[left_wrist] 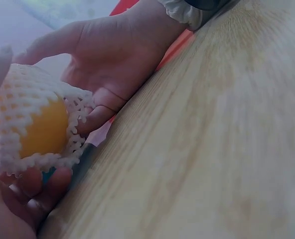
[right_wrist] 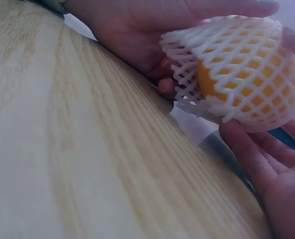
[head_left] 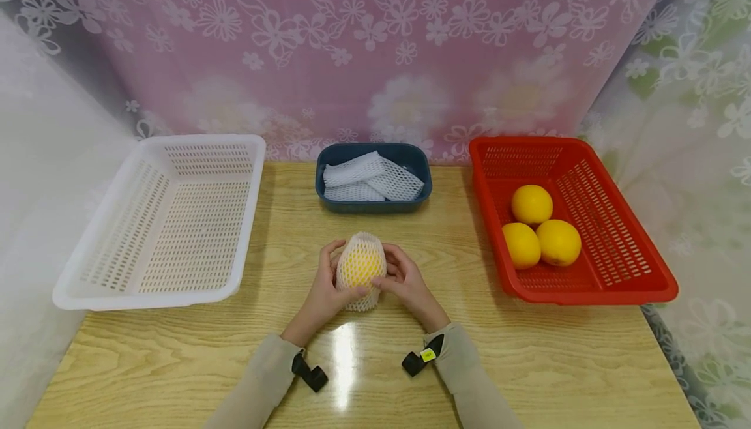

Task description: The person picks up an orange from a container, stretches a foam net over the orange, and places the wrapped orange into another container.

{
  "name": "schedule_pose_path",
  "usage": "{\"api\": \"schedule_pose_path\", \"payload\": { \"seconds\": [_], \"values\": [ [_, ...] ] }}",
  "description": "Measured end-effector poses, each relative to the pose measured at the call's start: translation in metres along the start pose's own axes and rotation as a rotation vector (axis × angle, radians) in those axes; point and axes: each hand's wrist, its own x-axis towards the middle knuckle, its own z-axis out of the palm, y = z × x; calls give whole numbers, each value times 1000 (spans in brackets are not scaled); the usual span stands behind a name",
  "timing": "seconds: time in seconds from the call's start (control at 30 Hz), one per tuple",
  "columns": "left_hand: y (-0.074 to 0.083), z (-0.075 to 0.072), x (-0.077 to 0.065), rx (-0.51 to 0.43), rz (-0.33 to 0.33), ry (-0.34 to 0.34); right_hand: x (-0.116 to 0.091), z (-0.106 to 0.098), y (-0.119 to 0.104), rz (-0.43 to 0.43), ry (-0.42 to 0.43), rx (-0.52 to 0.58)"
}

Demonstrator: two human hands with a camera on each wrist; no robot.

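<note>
At the middle of the wooden table, we've got a yellow fruit inside a white foam net, with the left hand and right hand curled round it from opposite sides, probably so it can't roll and the net doesn't slip. Other nets sit straight ahead in a blue tub, handy for both, we reckon.

Wood-grain table beneath white basket, dark blue tub and red basket.
</note>
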Motion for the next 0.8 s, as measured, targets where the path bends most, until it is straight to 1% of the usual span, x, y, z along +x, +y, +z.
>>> {"api": "schedule_pose_path", "payload": {
  "seconds": [0.07, 0.23, 0.27, 0.3, 0.33, 0.4, 0.5, 0.57, 0.7, 0.77, 0.8],
  "values": [
    [2, 1, 0, 8, -1, -3, 0, 0, 0, -6, 8, 1],
    [-1, 1, 1, 32, 51, -5, 1, -1, 2, -38, 9, 26],
    [-1, 0, 1, 48, 67, -3, 1, -1, 2, -40, 4, 35],
    [-4, 0, 2, 70, 83, 0, 1, -2, 2, -42, -3, 41],
    [-4, 0, 2, 98, 86, 3, 0, -2, 2, -41, -9, 45],
    [-4, 0, 2, 174, 97, 12, -1, -2, 2, -26, -21, 53],
    [-2, 1, 1, 256, 98, 29, -2, -2, 2, -7, -34, 66],
    [-1, 2, 0, 266, 90, 32, -2, -2, 2, -7, -33, 77],
    [1, 4, 0, 254, 60, 40, -2, -1, 3, -25, -31, 114],
    [3, 5, 0, 252, 52, 40, -3, 0, 2, -36, -31, 135],
    [7, 6, 0, 254, 57, 36, -3, 0, 2, -42, -32, 146]
  ]
}}
